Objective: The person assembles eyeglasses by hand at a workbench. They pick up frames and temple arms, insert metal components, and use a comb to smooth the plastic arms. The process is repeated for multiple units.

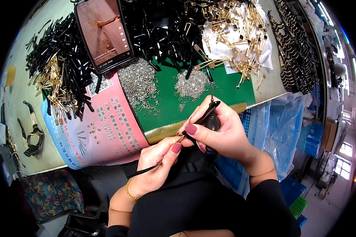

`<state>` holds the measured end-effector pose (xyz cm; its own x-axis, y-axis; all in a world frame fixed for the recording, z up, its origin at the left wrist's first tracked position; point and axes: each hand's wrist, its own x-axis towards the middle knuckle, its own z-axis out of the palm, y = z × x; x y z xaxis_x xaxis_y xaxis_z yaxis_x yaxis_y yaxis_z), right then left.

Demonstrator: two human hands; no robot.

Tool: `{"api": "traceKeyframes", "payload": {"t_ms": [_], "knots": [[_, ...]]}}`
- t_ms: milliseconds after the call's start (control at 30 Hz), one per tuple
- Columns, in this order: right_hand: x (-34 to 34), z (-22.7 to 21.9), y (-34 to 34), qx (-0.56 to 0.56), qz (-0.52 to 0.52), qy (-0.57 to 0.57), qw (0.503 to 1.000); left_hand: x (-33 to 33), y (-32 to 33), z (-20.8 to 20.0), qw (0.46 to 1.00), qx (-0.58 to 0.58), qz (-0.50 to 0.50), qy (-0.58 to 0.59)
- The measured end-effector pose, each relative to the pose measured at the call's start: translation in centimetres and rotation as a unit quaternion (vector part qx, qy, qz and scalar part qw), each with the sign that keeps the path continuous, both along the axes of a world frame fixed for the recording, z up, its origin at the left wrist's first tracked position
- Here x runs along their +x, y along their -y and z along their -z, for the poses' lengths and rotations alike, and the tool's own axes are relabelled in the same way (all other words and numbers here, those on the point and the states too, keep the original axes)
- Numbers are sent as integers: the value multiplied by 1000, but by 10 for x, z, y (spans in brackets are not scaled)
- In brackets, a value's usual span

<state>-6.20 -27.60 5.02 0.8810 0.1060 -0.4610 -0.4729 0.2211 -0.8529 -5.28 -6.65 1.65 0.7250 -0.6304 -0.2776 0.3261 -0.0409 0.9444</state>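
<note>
My left hand (158,160) is closed around an eyeglass temple. Its black tip (143,171) sticks out past the wrist side, and a thin gold end (180,139) shows at the thumb. My right hand (221,132) grips a dark-handled screwdriver (213,123) in the palm, its thin shaft pointing away from me. The same hand's thumb and fingers pinch a glossy black curved piece (203,117), perhaps part of a glasses frame. Both hands' fingertips meet where this piece and the temple come together; the joint itself is partly hidden.
Two heaps of tiny silver screws or pins (138,83) lie on a green mat (166,112). Around them are piles of black temples (63,51), gold metal parts (241,39), a phone (103,33) and stacked frames (294,51). Blue crates (235,170) stand at right.
</note>
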Motion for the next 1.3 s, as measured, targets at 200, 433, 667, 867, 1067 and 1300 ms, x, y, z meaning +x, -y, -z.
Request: {"api": "traceKeyframes", "payload": {"t_ms": [200, 433, 667, 867, 1067, 1300], "knots": [[-1, -3, -1, -9, 31, 15, 999, 0, -3, 3, 999, -36, -3, -24], [-9, -5, 3, -70, -49, 51, 995, -3, 1, 6, 998, -15, 42, 41], [0, -12, 32, -491, -255, 152, 819, -4, -13, 16, 969, 93, -94, 211], [7, -4, 29, -594, -318, 243, 697, 4, -8, 7, 975, 132, -138, 116], [8, -1, 30, -597, -307, 255, 696, 8, -5, 12, 979, 86, -179, 51], [9, 2, 29, -597, -294, 264, 698, 10, -10, 13, 979, 97, -169, 59]]}}
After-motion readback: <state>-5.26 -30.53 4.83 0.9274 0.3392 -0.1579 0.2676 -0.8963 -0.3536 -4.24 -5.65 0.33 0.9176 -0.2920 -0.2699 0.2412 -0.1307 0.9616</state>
